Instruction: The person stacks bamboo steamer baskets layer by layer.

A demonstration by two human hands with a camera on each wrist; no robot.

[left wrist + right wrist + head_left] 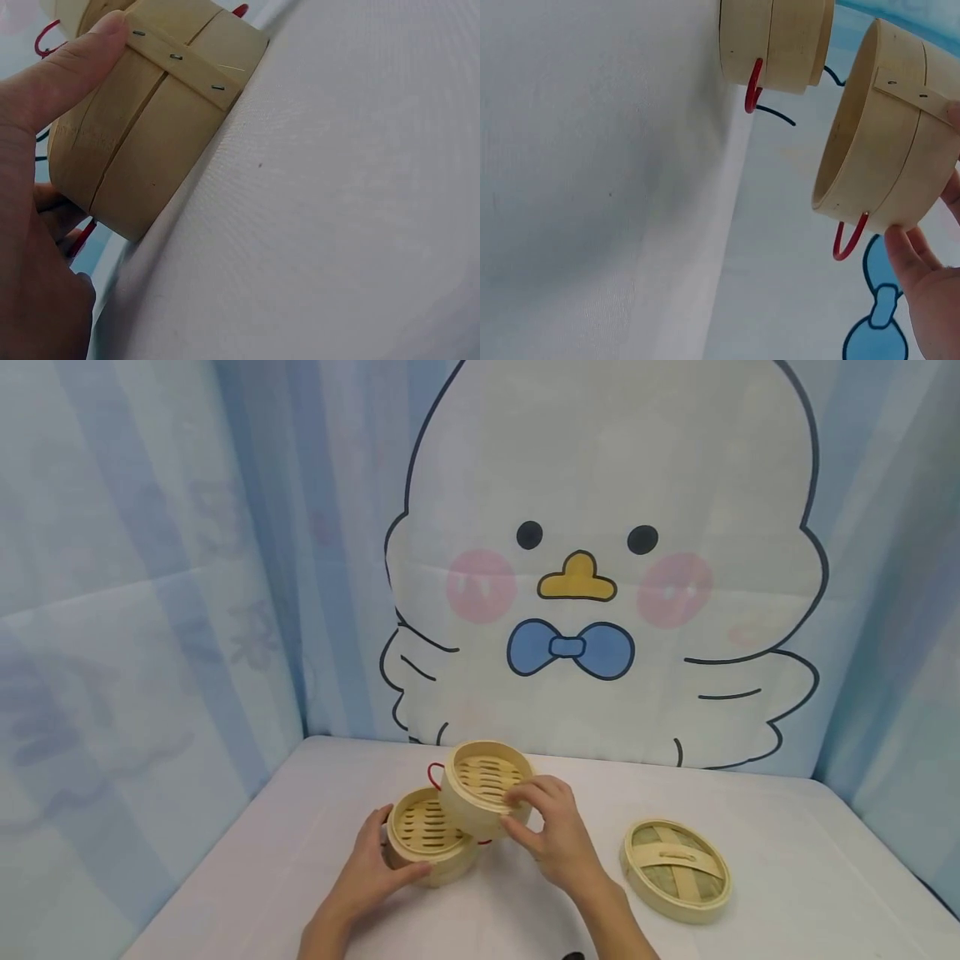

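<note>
A round bamboo steamer basket [442, 868] with a slatted floor stands on the table. My left hand [371, 870] grips it from the left, thumb on the near wall [169, 131] and fingers round the far side. A second steamer basket [474, 817], with red loop handles, is raised and tilted above the first one's right side. My right hand [557, 839] pinches its rim at the near right. In the right wrist view, the held basket [896, 135] is apart from the lower basket [780, 45], its open underside showing.
A round bamboo steamer lid [675, 868] with a woven top and a strap handle lies on the white table [810, 860] at the right. Behind stands a curtain [570, 710] printed with a white cartoon bird. A small dark object [573, 956] shows at the bottom edge.
</note>
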